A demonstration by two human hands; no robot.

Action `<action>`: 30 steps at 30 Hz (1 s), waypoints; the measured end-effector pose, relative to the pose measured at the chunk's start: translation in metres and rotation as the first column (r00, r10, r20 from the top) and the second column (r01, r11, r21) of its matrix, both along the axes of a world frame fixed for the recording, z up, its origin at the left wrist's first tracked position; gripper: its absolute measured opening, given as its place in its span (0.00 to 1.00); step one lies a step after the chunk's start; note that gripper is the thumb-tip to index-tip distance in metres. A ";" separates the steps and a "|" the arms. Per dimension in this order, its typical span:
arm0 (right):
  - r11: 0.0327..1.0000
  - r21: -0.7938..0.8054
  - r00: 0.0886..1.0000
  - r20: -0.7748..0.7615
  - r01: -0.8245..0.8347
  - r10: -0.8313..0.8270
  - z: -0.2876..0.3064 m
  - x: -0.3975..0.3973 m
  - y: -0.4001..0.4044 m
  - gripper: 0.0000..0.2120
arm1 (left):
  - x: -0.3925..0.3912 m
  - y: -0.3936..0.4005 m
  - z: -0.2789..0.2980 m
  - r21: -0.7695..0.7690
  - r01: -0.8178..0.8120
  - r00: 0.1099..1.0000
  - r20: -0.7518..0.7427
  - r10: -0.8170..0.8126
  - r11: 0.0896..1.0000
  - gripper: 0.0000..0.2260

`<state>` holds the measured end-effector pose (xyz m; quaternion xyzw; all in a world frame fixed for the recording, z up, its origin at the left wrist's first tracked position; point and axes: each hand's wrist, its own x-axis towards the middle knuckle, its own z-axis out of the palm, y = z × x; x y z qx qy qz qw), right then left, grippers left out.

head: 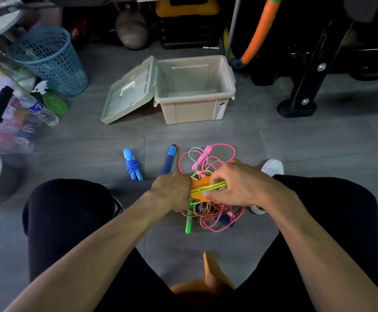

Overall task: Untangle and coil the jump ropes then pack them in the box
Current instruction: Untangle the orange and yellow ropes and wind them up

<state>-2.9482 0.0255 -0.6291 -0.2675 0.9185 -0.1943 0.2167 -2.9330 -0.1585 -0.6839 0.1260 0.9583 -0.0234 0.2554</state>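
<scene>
Grey floor tiles (296, 140), ringed by gym gear and a blue basket (50, 59), serve as the work area. Orange handles (202, 188) are held level above the tangle of jump ropes (208, 164) — the left hand (172, 191) is closed round one end, apparently to steady them, while the right hand (240, 183) pinches yellow-green cord (208, 187) being wound across them; the fingertips of both are partly hidden. Pink, red-speckled and green strands remain knotted on the floor between the knees. One blue rope (133, 165), already coiled, is laid just beside the pile, and a blue handle (169, 159) lies at its edge. Well beyond, the beige box (194, 113) is set with its lid (129, 91) thrown back — nothing is seen inside it, so packing is judged not yet begun.
</scene>
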 end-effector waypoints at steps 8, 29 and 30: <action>0.999 -0.008 0.998 -0.013 0.054 -0.054 -0.001 -0.045 -0.011 0.11 | 0.005 0.000 -0.017 0.019 0.341 0.918 -0.220 -0.329 0.940 0.03; 0.901 -0.287 0.916 0.332 0.326 -0.226 -0.062 -0.079 0.001 0.21 | -0.012 -0.001 0.013 0.680 -0.642 0.392 0.688 0.611 -0.354 0.20; 0.924 -0.262 0.928 0.321 0.280 -0.191 -0.063 -0.074 -0.004 0.19 | -0.015 -0.002 0.011 0.612 -0.667 0.301 0.743 0.598 -0.425 0.24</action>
